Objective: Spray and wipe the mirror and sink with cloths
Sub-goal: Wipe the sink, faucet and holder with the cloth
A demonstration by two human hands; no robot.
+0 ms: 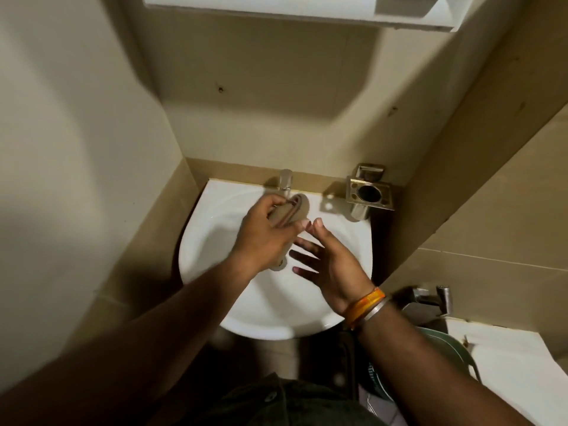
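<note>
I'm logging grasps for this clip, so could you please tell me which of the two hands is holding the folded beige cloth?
The left hand grips the folded beige cloth over the white sink; the right hand, wearing wrist bands, is open and empty.

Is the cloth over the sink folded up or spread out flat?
Folded: the cloth is bunched into layered folds inside the left hand.

You face beige tiled walls (261, 96) meeting in a narrow alcove. A steel holder (370, 195) is wall-mounted at right. Lighting is dim.
</note>
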